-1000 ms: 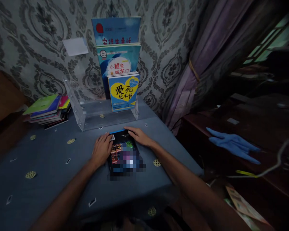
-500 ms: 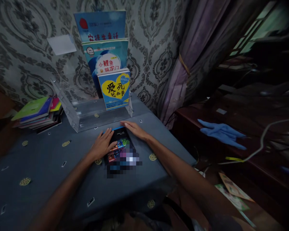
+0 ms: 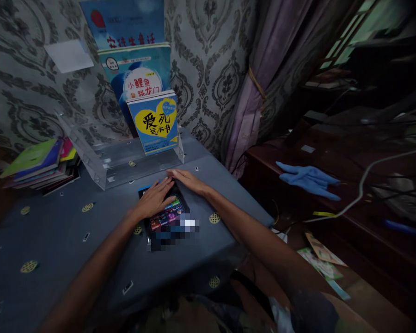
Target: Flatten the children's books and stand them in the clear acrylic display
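Note:
A dark book [image 3: 168, 215] with rows of colourful pictures lies flat on the table; part of its lower end is blurred into blocks. Across its upper part my left hand [image 3: 155, 198] rests palm down, fingers stretched out and thumb apart. My right hand [image 3: 188, 181] lies at the book's upper right corner with its fingers straight, its fingertips close to those of the left. Behind both hands stands a clear acrylic rack [image 3: 99, 170]. It bears a blue book with a yellow heart [image 3: 155, 121], a teal book [image 3: 143, 83] and a taller blue book [image 3: 125, 25].
A pile of thin books [image 3: 41, 159] sits left of the rack. The grey-blue tablecloth [image 3: 62, 240] has yellow patterned spots. On a dark red surface to the right lie a blue glove [image 3: 308, 179] and a white cable [image 3: 362, 189]. A tied purple curtain [image 3: 246, 111] hangs behind.
My left hand has slid farther over the book's upper part, toward my right hand, covering more of its top edge. The camera view has shifted slightly.

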Demonstrator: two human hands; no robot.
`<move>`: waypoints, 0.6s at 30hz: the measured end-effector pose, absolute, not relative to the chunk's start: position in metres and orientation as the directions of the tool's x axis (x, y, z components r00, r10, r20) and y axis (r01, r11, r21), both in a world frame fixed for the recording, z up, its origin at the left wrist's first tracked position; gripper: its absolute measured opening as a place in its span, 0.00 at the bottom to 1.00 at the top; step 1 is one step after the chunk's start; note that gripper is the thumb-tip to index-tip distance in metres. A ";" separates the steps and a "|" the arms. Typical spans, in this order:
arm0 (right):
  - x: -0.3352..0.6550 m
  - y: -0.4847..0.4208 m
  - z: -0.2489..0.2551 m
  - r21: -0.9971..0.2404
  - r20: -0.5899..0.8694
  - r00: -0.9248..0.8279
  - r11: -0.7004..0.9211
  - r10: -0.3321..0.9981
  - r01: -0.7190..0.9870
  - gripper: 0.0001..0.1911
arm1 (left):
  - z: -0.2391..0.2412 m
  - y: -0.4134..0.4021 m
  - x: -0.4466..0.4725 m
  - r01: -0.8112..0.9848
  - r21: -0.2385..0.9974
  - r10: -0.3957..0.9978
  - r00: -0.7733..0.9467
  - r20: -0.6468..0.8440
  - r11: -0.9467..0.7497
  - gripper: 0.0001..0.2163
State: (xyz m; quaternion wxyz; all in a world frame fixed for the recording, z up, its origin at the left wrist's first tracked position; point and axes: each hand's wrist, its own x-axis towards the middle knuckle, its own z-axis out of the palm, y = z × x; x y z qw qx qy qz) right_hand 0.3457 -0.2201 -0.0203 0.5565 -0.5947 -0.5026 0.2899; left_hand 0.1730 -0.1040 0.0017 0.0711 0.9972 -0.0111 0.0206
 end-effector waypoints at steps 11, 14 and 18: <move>0.349 -0.217 -0.025 -0.958 0.220 0.320 0.142 0.922 0.248 0.36 | 0.001 -0.121 0.168 -0.141 0.144 -0.138 0.990 0.031 -0.979 0.29; 0.350 -0.216 -0.025 -0.957 0.211 0.329 0.126 0.920 0.262 0.35 | 0.000 -0.125 0.164 -0.163 0.139 -0.159 0.987 0.036 -0.977 0.29; 0.348 -0.218 -0.022 -0.951 0.227 0.325 0.138 0.918 0.275 0.34 | 0.002 -0.133 0.157 -0.197 0.144 -0.195 0.980 0.028 -0.970 0.29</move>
